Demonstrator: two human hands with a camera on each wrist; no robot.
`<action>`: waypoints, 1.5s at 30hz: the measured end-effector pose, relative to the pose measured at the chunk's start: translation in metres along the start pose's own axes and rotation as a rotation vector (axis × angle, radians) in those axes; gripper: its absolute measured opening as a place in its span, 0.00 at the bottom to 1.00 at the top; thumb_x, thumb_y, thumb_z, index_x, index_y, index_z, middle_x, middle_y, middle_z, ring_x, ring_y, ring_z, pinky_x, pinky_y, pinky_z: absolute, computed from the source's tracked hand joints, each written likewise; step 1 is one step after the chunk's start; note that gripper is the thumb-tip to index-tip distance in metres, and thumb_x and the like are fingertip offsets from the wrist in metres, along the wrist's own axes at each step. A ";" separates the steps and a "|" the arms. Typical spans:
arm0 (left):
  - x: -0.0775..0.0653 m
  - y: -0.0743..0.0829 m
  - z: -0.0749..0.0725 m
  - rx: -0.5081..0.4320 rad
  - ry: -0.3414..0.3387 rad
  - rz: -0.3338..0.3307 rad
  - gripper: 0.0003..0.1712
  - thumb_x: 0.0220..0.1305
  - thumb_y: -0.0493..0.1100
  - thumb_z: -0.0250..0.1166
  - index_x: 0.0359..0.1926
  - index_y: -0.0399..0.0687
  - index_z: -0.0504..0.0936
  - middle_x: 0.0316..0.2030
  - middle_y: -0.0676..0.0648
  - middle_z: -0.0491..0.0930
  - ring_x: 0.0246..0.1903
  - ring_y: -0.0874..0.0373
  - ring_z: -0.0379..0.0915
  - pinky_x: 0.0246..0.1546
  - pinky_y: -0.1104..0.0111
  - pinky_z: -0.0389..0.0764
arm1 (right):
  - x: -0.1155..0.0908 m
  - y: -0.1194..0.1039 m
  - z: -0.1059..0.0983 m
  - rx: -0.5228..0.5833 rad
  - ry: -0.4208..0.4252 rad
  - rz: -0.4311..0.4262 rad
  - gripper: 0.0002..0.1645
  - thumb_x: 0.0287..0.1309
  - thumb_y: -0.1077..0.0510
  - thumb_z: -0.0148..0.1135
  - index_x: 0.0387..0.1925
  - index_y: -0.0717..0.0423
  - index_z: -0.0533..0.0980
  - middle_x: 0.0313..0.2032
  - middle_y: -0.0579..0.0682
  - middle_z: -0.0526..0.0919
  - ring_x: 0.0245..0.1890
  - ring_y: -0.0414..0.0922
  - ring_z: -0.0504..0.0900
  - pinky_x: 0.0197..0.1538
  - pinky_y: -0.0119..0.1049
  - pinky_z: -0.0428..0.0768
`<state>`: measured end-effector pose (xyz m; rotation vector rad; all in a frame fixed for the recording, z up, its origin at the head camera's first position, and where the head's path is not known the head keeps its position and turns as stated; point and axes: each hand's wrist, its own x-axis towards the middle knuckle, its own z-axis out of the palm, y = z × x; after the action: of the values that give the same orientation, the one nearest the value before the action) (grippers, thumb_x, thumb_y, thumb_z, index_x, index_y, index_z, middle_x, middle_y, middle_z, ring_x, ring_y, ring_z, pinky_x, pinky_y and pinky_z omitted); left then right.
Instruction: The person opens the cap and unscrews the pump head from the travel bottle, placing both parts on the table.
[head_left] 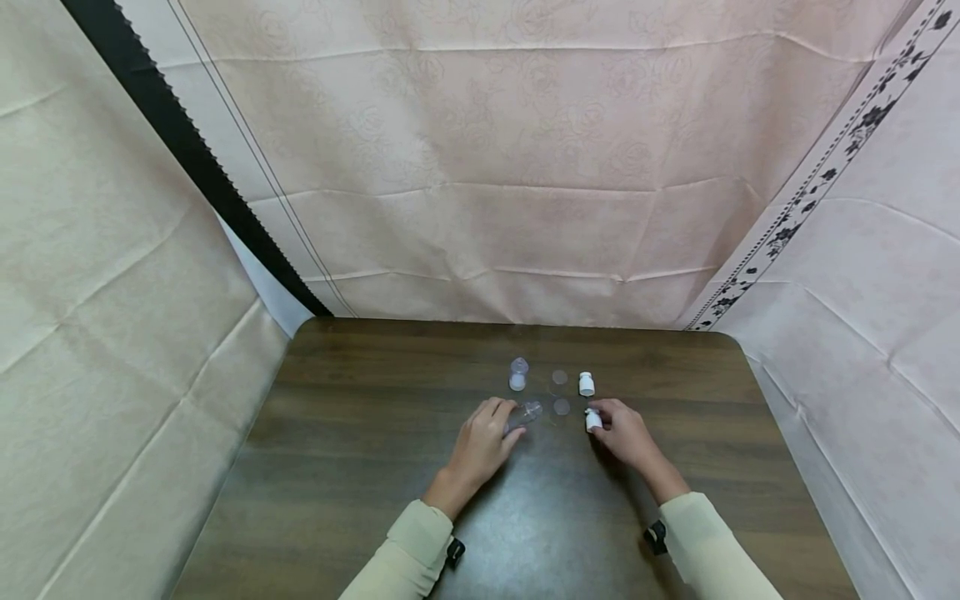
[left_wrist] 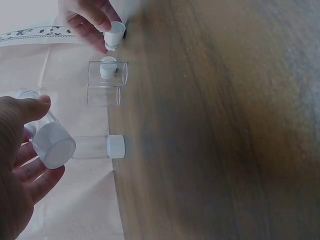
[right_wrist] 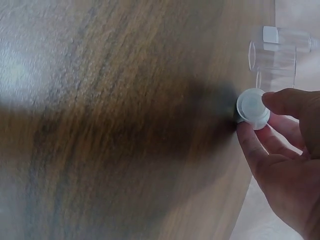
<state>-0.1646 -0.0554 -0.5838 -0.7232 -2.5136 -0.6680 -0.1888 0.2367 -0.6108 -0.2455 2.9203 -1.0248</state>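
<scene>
My left hand (head_left: 480,446) grips a small clear bottle (left_wrist: 54,142) with a frosted white base, tilted above the table, its neck pointing away from the palm. The right hand (head_left: 628,433) pinches a small white cap (right_wrist: 252,107) between thumb and fingers, low over the tabletop; its round, stepped end shows in the right wrist view. A second white cap (head_left: 587,383) stands just beyond that hand. Between the hands are two clear open cylinders (left_wrist: 107,74), side by side. Another clear bottle (left_wrist: 116,146) with a white base stands upright beyond my left hand.
The brown wood-grain table (head_left: 360,450) has rounded far corners. Behind its far edge hangs a pale patterned cloth (head_left: 487,233), with more cloth along the left and right sides. A dark band (head_left: 202,158) runs down the left cloth.
</scene>
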 end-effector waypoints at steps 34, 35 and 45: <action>0.007 -0.010 0.014 -0.142 0.019 -0.126 0.22 0.59 0.43 0.78 0.50 0.43 0.79 0.45 0.46 0.82 0.44 0.55 0.83 0.45 0.65 0.86 | 0.001 -0.002 -0.007 0.018 0.024 0.011 0.25 0.59 0.65 0.70 0.59 0.61 0.80 0.58 0.65 0.80 0.50 0.58 0.86 0.52 0.52 0.85; 0.008 -0.010 0.016 -0.160 0.015 -0.144 0.22 0.59 0.43 0.78 0.50 0.43 0.79 0.45 0.46 0.81 0.44 0.55 0.83 0.45 0.65 0.86 | 0.000 -0.003 -0.008 0.019 0.033 0.010 0.25 0.59 0.65 0.70 0.59 0.62 0.80 0.57 0.65 0.80 0.50 0.58 0.86 0.51 0.52 0.85; 0.012 -0.019 0.035 -0.366 0.003 -0.327 0.21 0.56 0.36 0.78 0.48 0.42 0.77 0.42 0.44 0.83 0.43 0.51 0.83 0.45 0.62 0.85 | -0.008 -0.009 -0.022 0.047 0.057 0.027 0.25 0.65 0.63 0.66 0.63 0.62 0.77 0.61 0.66 0.77 0.55 0.63 0.83 0.54 0.56 0.84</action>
<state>-0.1943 -0.0453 -0.6113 -0.4240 -2.5587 -1.2654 -0.1816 0.2450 -0.5882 -0.1782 2.9366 -1.1135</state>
